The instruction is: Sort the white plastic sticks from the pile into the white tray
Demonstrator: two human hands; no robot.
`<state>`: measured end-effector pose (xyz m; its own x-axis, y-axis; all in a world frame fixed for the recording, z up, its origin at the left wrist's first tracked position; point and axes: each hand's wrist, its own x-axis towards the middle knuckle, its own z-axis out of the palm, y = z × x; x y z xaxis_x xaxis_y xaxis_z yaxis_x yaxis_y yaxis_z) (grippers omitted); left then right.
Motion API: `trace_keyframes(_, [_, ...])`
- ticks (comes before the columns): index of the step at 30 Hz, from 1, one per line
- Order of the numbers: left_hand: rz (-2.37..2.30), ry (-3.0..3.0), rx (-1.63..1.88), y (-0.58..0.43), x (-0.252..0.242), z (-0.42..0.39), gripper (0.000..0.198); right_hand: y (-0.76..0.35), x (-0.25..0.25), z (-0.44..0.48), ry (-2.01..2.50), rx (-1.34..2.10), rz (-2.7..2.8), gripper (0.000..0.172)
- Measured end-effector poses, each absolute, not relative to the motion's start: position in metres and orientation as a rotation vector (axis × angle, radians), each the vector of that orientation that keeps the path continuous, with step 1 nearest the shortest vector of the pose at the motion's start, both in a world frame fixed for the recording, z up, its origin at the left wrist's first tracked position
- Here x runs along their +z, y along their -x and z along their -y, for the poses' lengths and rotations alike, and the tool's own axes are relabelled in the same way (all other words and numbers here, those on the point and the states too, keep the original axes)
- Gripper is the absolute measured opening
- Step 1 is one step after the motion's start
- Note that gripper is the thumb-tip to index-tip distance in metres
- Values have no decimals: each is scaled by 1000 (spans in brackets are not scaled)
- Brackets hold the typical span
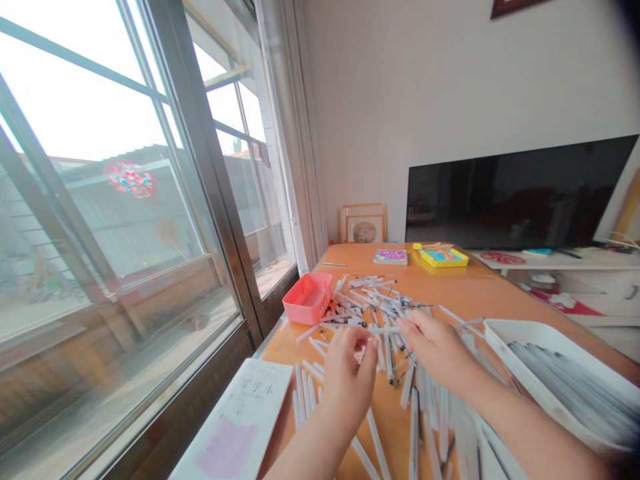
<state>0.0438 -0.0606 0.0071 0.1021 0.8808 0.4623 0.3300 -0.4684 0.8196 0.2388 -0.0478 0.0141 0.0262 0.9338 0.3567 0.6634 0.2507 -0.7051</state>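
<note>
My left hand (353, 363) is over the middle of the table, its fingers curled in a pinch. To its right, my right hand (437, 343) is closed too, thumb and fingers pressed together. A thin whitish pen barrel (384, 330) runs between the fingertips of both hands. Around and beneath them lies a loose heap of pen parts (370, 293), mostly clear or white tubes with some black pieces. More pale tubes (306, 393) lie left of my left wrist, and several (433, 413) lie below my right forearm.
A red plastic box (307, 300) stands left of the heap. A white tray (505, 327) of pens is at the right. A paper booklet (240, 407) lies near the window (150, 200). Farther back are a small book (390, 257) and a yellow tray (445, 261).
</note>
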Motion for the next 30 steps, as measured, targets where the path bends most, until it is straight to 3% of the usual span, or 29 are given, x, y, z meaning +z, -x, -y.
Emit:
trace_keyframes(4, [-945,-1203,1124,-51,4,60,45,-228,15,51,1438,500,1592,44])
trace_keyframes(10, [-652,-552,1253,-54,-1,54,41,-208,16,65,1354,618,1678,46])
trace_keyframes(15, [-629,-534,1237,-52,1,54,35,-206,10,61,1356,783,1605,49])
trace_keyframes(23, [-617,-692,1222,-49,4,51,43,-204,9,60,1291,1345,1195,50])
trace_keyframes(30, [-659,-716,1216,-50,1,47,48,-203,9,60,1314,1349,1227,51])
